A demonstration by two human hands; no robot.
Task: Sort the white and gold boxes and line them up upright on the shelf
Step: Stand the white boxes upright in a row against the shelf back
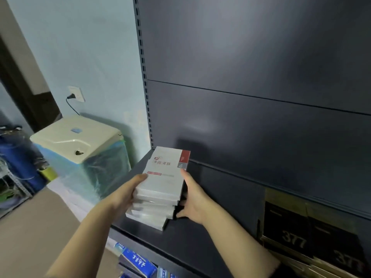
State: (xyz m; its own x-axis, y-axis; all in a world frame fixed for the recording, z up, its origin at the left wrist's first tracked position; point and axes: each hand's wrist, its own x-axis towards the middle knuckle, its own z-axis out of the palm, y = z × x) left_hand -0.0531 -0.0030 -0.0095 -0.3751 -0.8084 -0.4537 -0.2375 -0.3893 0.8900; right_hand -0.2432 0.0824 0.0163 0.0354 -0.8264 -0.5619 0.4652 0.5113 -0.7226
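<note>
Evidently the sorting of the white boxes is in hand: both hands bracket a stack of white boxes [160,189] lying flat on the dark shelf [200,243], at about eight o'clock from the frame's centre. The left hand [128,192] presses against the stack's left side, fingers hidden behind the boxes and thumb reaching onto the top box's near-left edge. The right hand [195,203] cups the right side, fingers half curled, thumb up along the top box's right edge, the lower fingers tucked against the bottom boxes. Together they squeeze the pile rather than lift it; whether it has left the shelf I cannot tell.

The stack is staggered, lower boxes jutting toward the shelf's front edge. Next, in my judgement, the pile must be squared and tipped onto its edges so the boxes stand upright against the back panel [261,127].

At four o'clock of the hands, well apart, gold boxes [301,235] with black faces sit at the shelf's right end. Below, at six o'clock, blue packets [136,259] fill a lower shelf.
</note>
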